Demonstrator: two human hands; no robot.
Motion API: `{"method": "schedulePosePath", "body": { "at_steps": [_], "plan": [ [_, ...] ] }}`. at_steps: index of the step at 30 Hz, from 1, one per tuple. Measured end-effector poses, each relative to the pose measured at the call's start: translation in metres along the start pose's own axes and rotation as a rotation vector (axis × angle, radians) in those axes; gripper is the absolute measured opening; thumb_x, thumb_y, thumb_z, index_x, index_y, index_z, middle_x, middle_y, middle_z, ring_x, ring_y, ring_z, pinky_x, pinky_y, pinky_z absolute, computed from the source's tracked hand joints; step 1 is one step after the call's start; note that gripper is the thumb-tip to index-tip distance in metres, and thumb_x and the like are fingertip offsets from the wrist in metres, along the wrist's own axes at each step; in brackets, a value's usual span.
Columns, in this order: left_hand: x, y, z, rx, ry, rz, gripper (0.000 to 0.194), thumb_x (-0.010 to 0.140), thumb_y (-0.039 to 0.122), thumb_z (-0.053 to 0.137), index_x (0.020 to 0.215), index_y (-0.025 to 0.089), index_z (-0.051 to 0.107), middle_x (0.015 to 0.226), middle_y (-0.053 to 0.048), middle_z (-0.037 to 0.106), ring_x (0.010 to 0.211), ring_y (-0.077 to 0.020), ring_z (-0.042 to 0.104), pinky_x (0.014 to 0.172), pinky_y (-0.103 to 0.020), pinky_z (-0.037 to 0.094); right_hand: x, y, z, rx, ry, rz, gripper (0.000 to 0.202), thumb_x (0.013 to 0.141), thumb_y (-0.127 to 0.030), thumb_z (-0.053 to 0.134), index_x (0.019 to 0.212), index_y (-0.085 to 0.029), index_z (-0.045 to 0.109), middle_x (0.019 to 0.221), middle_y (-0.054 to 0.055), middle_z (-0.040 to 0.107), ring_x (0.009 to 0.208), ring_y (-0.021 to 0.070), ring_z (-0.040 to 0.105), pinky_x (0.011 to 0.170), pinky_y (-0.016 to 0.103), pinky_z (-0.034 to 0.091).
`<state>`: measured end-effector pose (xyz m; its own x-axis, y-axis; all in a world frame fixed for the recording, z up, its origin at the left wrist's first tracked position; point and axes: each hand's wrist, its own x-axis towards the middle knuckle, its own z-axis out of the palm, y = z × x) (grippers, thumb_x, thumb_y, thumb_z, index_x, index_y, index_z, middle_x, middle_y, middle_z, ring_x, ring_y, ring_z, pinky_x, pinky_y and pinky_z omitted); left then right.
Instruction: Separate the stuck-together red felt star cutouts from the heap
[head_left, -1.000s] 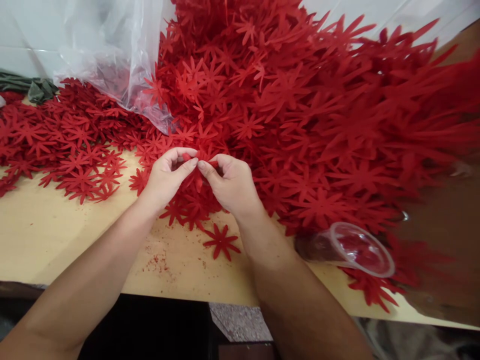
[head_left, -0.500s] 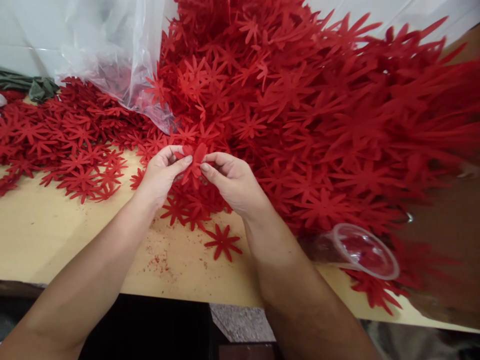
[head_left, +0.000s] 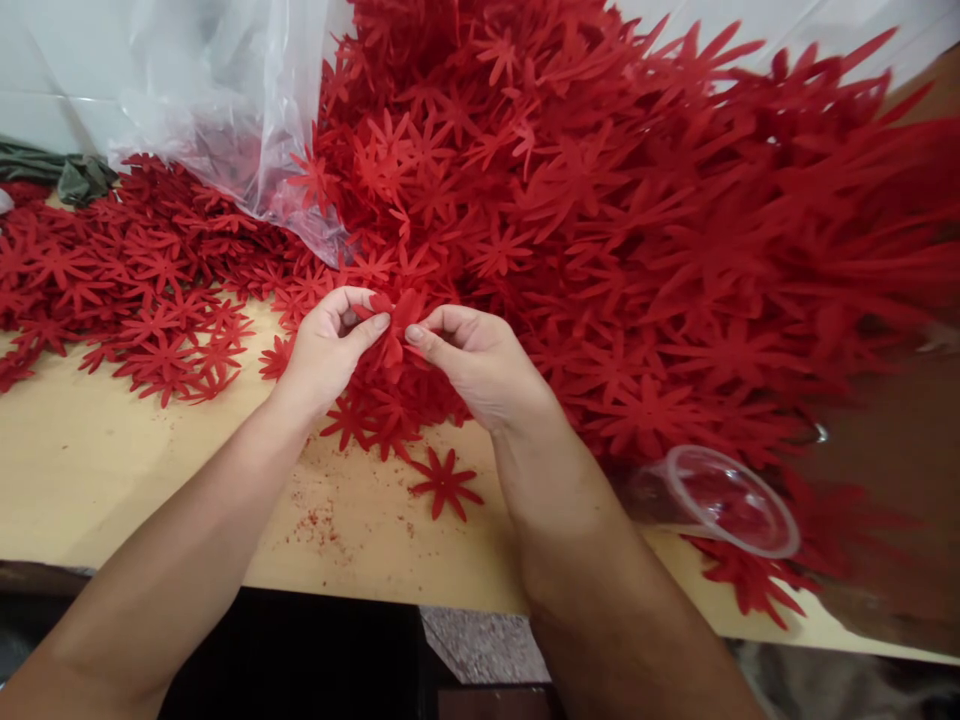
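Between my two hands is a red fabric flower, its petals partly folded. My left hand pinches its left side between thumb and fingers. On the other side, my right hand pinches the right edge of the same flower with thumb and forefinger. A large heap of red petal pieces rises right behind and to the right of both hands. One loose red star-shaped piece lies flat on the table below them.
Red pieces spread over the table at left. A clear plastic bag hangs behind them, with dark green fabric at far left. A clear plastic cup lies on its side at right.
My right hand has moved slightly to the right, and the flower's petals have shifted and spread a little. My left hand is almost where it was.
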<state>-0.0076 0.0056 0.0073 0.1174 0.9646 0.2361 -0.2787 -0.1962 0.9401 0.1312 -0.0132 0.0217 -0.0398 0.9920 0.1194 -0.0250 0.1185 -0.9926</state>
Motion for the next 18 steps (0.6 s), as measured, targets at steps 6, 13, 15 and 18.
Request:
{"method": "schedulePosePath", "body": {
  "at_steps": [6,13,15,18],
  "plan": [
    [0.002,-0.002,-0.001,-0.112,0.042,-0.037,0.02,0.069,0.017,0.071,0.073,0.018,0.052,0.065,0.006,0.056,0.059,-0.0037,0.053,0.063,-0.017,0.046,0.001,0.002,0.003,-0.05,0.051,-0.08,0.047,0.054,-0.056,0.075,0.052,-0.017,0.049,0.048,-0.006,0.046,0.046,0.0035,0.036,0.047,0.021,0.034],
    [0.007,0.002,-0.004,-0.227,0.136,-0.066,0.018,0.069,0.008,0.068,0.07,0.017,0.052,0.064,0.007,0.057,0.058,-0.0023,0.053,0.061,-0.013,0.044,0.005,0.011,0.002,0.093,-0.071,-0.088,0.04,0.055,-0.051,0.077,0.064,-0.018,0.057,0.058,-0.005,0.053,0.053,0.0048,0.045,0.051,0.02,0.039],
    [0.007,0.003,-0.004,-0.229,0.15,-0.084,0.018,0.07,0.007,0.066,0.07,0.018,0.052,0.063,0.007,0.056,0.056,-0.0026,0.052,0.06,-0.013,0.044,0.006,0.013,0.001,0.096,-0.043,-0.115,0.038,0.056,-0.049,0.077,0.063,-0.018,0.057,0.057,-0.005,0.052,0.052,0.0046,0.044,0.049,0.02,0.037],
    [0.008,0.005,-0.005,-0.242,0.205,-0.118,0.016,0.072,0.006,0.061,0.071,0.018,0.051,0.061,0.007,0.053,0.052,-0.003,0.049,0.054,-0.014,0.042,0.007,0.014,-0.001,0.105,0.041,-0.143,0.038,0.054,-0.049,0.079,0.061,-0.019,0.056,0.054,-0.006,0.049,0.05,0.0042,0.041,0.047,0.019,0.034]
  ]
}}
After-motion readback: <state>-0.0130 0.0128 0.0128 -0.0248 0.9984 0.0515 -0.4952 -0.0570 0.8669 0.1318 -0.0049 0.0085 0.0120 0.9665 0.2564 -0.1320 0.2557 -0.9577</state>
